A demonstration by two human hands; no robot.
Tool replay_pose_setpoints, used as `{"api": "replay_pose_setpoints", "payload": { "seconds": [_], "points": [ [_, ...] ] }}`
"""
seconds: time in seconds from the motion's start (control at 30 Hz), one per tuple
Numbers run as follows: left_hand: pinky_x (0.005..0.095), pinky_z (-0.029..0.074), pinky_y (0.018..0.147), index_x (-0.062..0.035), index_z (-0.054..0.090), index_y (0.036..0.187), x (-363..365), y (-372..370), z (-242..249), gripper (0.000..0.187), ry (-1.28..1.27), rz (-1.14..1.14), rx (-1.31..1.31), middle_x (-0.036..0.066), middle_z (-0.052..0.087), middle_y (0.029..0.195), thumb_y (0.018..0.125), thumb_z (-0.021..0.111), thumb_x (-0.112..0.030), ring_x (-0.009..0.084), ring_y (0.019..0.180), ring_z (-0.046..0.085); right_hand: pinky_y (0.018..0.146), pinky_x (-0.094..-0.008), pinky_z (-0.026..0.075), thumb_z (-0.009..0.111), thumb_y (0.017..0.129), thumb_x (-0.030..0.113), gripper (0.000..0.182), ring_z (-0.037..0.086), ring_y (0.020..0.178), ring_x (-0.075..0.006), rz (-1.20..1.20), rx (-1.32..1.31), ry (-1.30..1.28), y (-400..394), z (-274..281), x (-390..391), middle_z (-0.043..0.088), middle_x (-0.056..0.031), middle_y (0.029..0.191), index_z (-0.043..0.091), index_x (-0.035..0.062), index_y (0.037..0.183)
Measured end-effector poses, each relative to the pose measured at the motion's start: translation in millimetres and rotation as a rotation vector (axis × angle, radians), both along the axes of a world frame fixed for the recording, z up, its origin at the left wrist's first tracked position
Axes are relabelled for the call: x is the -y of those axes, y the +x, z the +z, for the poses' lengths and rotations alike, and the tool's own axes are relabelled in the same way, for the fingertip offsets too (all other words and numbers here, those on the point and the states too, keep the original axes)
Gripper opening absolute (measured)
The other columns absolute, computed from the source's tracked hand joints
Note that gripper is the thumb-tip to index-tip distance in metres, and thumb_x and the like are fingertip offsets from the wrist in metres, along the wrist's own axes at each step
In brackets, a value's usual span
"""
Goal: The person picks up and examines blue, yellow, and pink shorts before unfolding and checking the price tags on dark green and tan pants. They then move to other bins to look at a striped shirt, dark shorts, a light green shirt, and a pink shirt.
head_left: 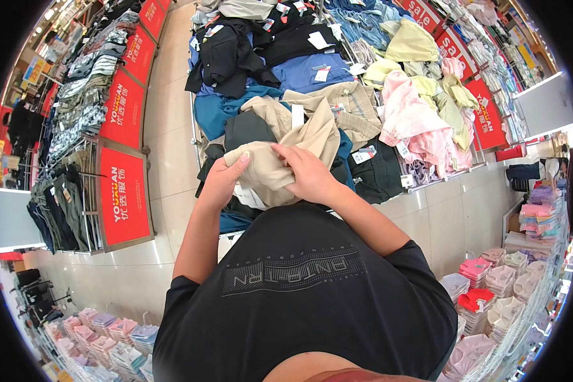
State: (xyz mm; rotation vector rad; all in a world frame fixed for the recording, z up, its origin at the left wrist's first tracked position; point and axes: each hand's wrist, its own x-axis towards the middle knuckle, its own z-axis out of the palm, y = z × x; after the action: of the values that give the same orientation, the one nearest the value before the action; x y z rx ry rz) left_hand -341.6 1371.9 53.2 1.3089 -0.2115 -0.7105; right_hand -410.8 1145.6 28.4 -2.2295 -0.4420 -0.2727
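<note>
Both hands are on beige pants bunched at the near side of the display table. My left hand grips their left edge, thumb lying on top of the cloth. My right hand holds the opposite side, its fingers bent over the fabric. A white paper tag shows under the bunched cloth. Beyond the hands lie a dark grey garment, teal clothing and another beige garment with a button. Folded black clothing with a tag rests to the right.
Pink clothes and yellow-green clothes heap on the right of the table. Black garments and blue ones lie farther back. A rack with red sign panels stands left across the tiled aisle. Stacked clothes are behind me.
</note>
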Motion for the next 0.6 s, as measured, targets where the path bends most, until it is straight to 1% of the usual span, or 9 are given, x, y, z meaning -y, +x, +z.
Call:
{"api": "replay_pose_setpoints", "payload": {
  "seconds": [0.1, 0.13, 0.23, 0.27, 0.37, 0.4, 0.43, 0.5, 0.6],
  "points": [
    [0.0320, 0.049, 0.099, 0.0049, 0.061, 0.131, 0, -8, 10, 0.038, -0.085, -0.044, -0.053, 0.008, 0.068, 0.123, 0.103, 0.059, -0.022, 0.0153, 0.112, 0.064, 0.089, -0.0451, 0.050, 0.075, 0.071, 0.007, 0.085, 0.063, 0.100, -0.0368, -0.072, 0.004, -0.147, 8, -14, 3, 0.060, -0.0158, 0.116, 0.039, 0.0057, 0.148],
    [0.0322, 0.050, 0.098, 0.0047, 0.061, 0.131, -1, -10, 12, 0.038, -0.093, -0.067, -0.039, 0.008, 0.068, 0.123, 0.103, 0.060, -0.021, 0.0153, 0.112, 0.064, 0.093, -0.0459, 0.049, 0.077, 0.070, 0.009, 0.079, 0.061, 0.107, -0.0377, -0.097, 0.087, -0.130, 9, -16, 2, 0.057, -0.0176, 0.124, 0.046, 0.0062, 0.143],
    [0.0333, 0.050, 0.097, 0.0043, 0.062, 0.128, -11, -15, 23, 0.036, -0.185, -0.099, -0.019, 0.009, 0.069, 0.120, 0.099, 0.063, -0.015, 0.0171, 0.111, 0.065, 0.099, -0.0468, 0.046, 0.078, 0.071, 0.010, 0.070, 0.058, 0.114, -0.0381, -0.081, 0.140, -0.211, 17, -35, 10, 0.057, -0.0180, 0.128, 0.053, 0.0061, 0.137],
    [0.0336, 0.050, 0.097, 0.0043, 0.062, 0.128, -17, -16, 26, 0.035, -0.228, -0.105, -0.019, 0.009, 0.069, 0.120, 0.098, 0.064, -0.014, 0.0176, 0.111, 0.065, 0.102, -0.0474, 0.044, 0.078, 0.071, 0.011, 0.056, 0.056, 0.117, -0.0367, -0.088, 0.133, -0.205, 21, -44, 12, 0.058, -0.0166, 0.126, 0.060, 0.0065, 0.124],
    [0.0361, 0.051, 0.096, 0.0049, 0.063, 0.124, -38, -15, 37, 0.034, -0.366, -0.060, 0.032, 0.012, 0.070, 0.117, 0.095, 0.065, -0.012, 0.0207, 0.109, 0.067, 0.101, -0.0480, 0.045, 0.080, 0.070, 0.013, 0.049, 0.058, 0.113, -0.0372, -0.026, 0.030, -0.242, 37, -87, 37, 0.063, -0.0148, 0.116, 0.061, 0.0074, 0.116],
    [0.0364, 0.051, 0.096, 0.0050, 0.063, 0.124, -48, -11, 39, 0.034, -0.397, -0.040, 0.078, 0.012, 0.070, 0.116, 0.095, 0.065, -0.012, 0.0211, 0.108, 0.067, 0.098, -0.0481, 0.045, 0.078, 0.071, 0.013, 0.037, 0.060, 0.106, -0.0385, -0.057, -0.077, -0.252, 39, -94, 47, 0.067, -0.0141, 0.102, 0.063, 0.0077, 0.106],
    [0.0368, 0.052, 0.096, 0.0051, 0.063, 0.124, -58, -7, 42, 0.034, -0.427, -0.021, 0.124, 0.013, 0.070, 0.116, 0.095, 0.065, -0.013, 0.0214, 0.108, 0.067, 0.093, -0.0481, 0.047, 0.074, 0.074, 0.011, 0.028, 0.061, 0.100, -0.0399, -0.192, -0.071, -0.250, 38, -92, 56, 0.067, -0.0154, 0.093, 0.066, 0.0077, 0.100],
    [0.0373, 0.052, 0.096, 0.0055, 0.064, 0.123, -70, 1, 51, 0.034, -0.448, 0.060, 0.258, 0.014, 0.071, 0.115, 0.095, 0.064, -0.015, 0.0227, 0.107, 0.068, 0.086, -0.0487, 0.049, 0.071, 0.075, 0.010, 0.022, 0.062, 0.092, -0.0411, -0.378, -0.123, -0.267, 38, -91, 84, 0.068, -0.0171, 0.093, 0.067, 0.0079, 0.097],
    [0.0404, 0.051, 0.102, 0.0066, 0.058, 0.130, -95, 12, 43, 0.038, -0.486, 0.248, 0.252, 0.018, 0.068, 0.123, 0.101, 0.057, -0.017, 0.0262, 0.114, 0.066, 0.079, -0.0490, 0.051, 0.070, 0.076, 0.009, 0.020, 0.064, 0.090, -0.0413, -0.624, -0.078, -0.252, 40, -93, 141, 0.068, -0.0194, 0.095, 0.066, 0.0070, 0.096]
  ]
}}
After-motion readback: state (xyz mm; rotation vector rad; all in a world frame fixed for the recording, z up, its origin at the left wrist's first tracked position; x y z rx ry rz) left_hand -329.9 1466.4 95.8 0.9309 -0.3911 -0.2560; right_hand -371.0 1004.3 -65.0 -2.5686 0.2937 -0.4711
